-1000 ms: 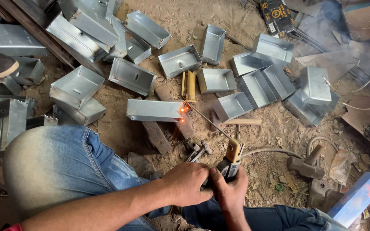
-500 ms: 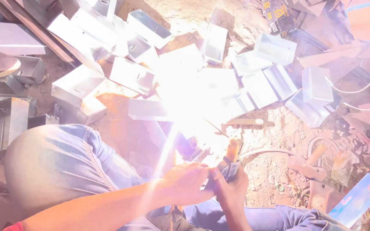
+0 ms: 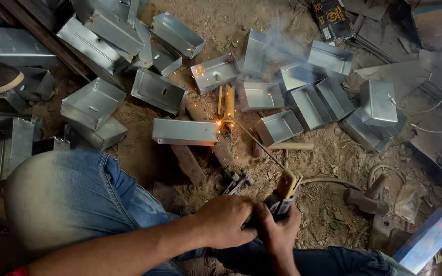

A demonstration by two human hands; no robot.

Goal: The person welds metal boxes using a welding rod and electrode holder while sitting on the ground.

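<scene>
Where hands overlap, right hand (image 3: 278,230) half hides electrode holder (image 3: 284,191) grip

I wear blue denim jeans (image 3: 72,199), faded pale, almost whitish, over the knee and darker blue down the leg, with soft creases in the cloth. The other trouser leg (image 3: 333,260) shows in a deeper, darker blue along the bottom edge. Both my forearms are bare, no sleeves reaching them, and my left hand (image 3: 226,221) and right hand (image 3: 280,232) wear no gloves, rings or watch. A small strip of red fabric (image 3: 16,272) peeks in at the lower left corner.
</scene>
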